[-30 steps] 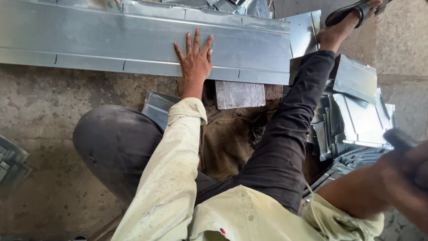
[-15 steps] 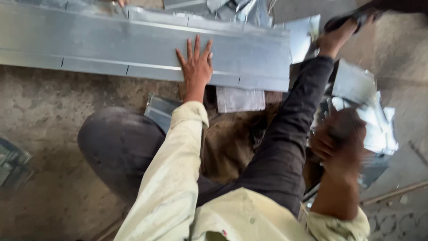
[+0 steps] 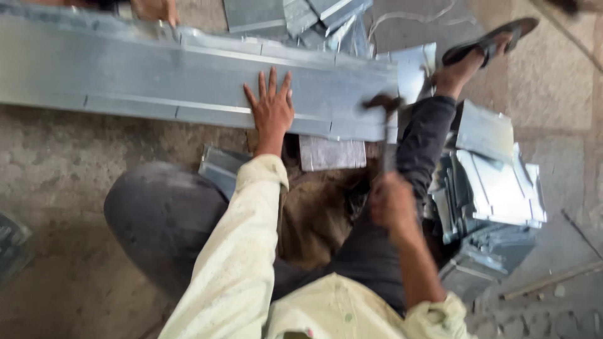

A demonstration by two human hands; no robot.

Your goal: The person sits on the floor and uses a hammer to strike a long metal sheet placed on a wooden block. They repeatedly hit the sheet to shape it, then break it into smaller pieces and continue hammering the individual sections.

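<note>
My left hand (image 3: pixel 271 110) lies flat, fingers spread, on the long grey galvanised sheet-metal strip (image 3: pixel 157 78) that runs across the upper part of the frame on the concrete floor (image 3: pixel 63 163). My right hand (image 3: pixel 391 204), at centre right, is closed round the handle of a dark-headed hammer (image 3: pixel 383 103), whose head is blurred and hangs over the right end of the strip, near its lower folded edge. The two hands are well apart.

Under the strip's lower edge, between my knees, a small flat grey metal offcut (image 3: pixel 331 154) shows. To the right lies a heap of cut and folded sheet-metal pieces (image 3: pixel 496 182), just beside my outstretched leg; my foot in a dark sandal (image 3: pixel 490 41) is at upper right.

I judge a glancing blow could skid off the smooth metal toward my spread fingers or my shin. If my pressing hand slips, the strip could shift and its sharp edge cut me.
</note>
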